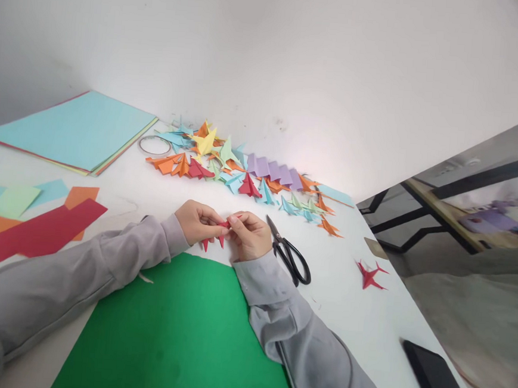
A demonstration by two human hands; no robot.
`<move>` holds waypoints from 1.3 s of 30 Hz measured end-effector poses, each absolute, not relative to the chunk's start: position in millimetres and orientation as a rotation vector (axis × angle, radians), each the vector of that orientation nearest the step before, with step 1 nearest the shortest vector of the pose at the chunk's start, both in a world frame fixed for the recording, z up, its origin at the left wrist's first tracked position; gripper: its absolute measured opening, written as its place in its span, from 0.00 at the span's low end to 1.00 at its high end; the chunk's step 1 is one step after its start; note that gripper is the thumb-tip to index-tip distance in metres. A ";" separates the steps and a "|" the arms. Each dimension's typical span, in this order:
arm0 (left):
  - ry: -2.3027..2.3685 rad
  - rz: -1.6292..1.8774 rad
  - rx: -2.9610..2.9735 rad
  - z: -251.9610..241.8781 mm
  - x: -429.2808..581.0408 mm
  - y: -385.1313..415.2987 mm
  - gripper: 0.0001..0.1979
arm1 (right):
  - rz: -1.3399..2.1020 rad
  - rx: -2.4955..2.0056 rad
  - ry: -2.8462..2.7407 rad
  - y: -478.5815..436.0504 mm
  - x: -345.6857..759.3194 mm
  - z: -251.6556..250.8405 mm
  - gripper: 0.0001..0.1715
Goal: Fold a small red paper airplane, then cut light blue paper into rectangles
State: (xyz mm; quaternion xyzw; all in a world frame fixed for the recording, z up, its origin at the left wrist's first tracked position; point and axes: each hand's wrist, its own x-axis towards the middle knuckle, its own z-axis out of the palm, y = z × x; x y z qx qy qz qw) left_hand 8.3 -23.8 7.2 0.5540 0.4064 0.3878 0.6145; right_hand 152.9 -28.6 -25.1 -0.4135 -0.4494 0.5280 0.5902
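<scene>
A small piece of folded red paper [222, 240] hangs between two hands above the middle of a white worktop [344, 299], its pointed ends showing below the fingers. The left hand [197, 222] pinches it between thumb and fingers; the right hand [252, 236], close alongside, is clamped on its other end in the same way. Both wrists run back into grey sleeves [273, 291].

Just below the hands, a large green sheet [171, 330] lies flat, partly under the forearms. Black-handled scissors [279, 240] rest just beside the right hand, away from the green sheet.

Behind the hands, near the wall [270, 57], a crowd of folded paper shapes [247, 185] in orange, yellow, blue, green and red spreads across the worktop, with a purple pleated strip [274, 172] among them. At its left end lies a roll of tape [153, 153], next to a stack of large sheets [80, 129] topped in light blue.

On the left, a long red strip [35, 236] overlaps smaller coloured pieces [19, 199]. Over on the right, a red star-like shape [369, 277] sits well apart, with a black phone [439, 384] nearer the worktop's edge.
</scene>
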 end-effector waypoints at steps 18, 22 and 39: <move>0.782 0.921 1.255 3.2 4.7 -21.1 0.08 | 1.220 -0.944 -1.224 -35.0 153.9 -16.3 0.15; 0.797 0.900 1.248 3.2 4.8 -20.5 0.09 | 1.260 -0.903 -1.176 -35.1 153.7 -16.6 0.16; 0.773 0.964 1.389 -7.3 6.9 -21.3 0.09 | 1.248 -0.900 -1.151 -37.3 149.4 -13.2 0.16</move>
